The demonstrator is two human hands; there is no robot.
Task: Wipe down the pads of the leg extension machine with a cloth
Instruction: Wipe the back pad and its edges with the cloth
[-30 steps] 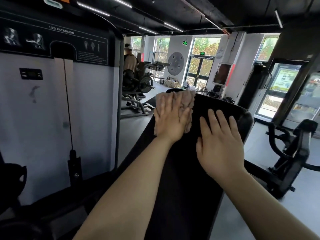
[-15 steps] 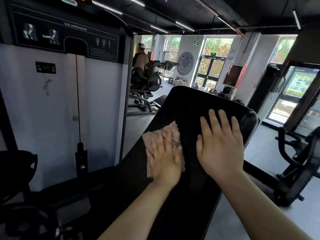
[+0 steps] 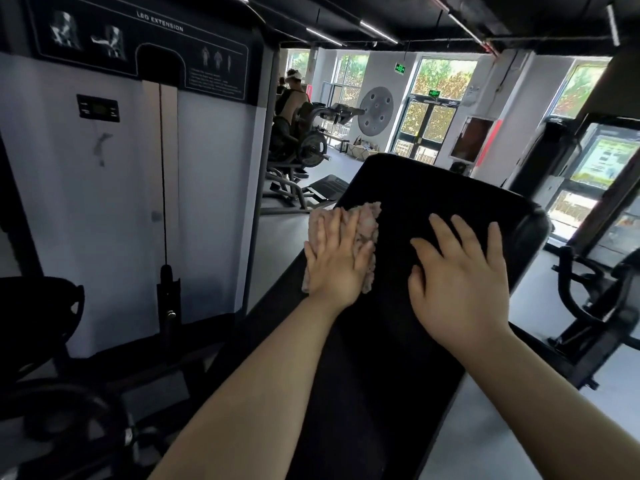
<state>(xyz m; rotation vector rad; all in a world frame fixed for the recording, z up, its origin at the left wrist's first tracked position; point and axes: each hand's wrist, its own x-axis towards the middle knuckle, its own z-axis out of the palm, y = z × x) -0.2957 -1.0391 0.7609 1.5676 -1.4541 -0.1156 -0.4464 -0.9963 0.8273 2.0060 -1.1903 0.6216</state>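
Note:
A long black back pad (image 3: 415, 188) of the leg extension machine runs away from me in the middle of the view. My left hand (image 3: 337, 258) lies flat on a pinkish cloth (image 3: 367, 220), pressing it against the pad's left edge. The cloth's top and right side stick out beyond the fingers. My right hand (image 3: 459, 275) rests flat on the pad to the right of the cloth, fingers spread, holding nothing.
The machine's white weight-stack cover (image 3: 104, 220) with its cable and pin stands to the left. A black round pad (image 3: 38, 306) is at the lower left. Another person sits at a plate-loaded machine (image 3: 304, 143) behind. A black machine frame (image 3: 595, 306) stands at the right.
My left hand slid the cloth down the pad from its top edge, then back up a little along the left edge. My right hand stayed in place on the pad.

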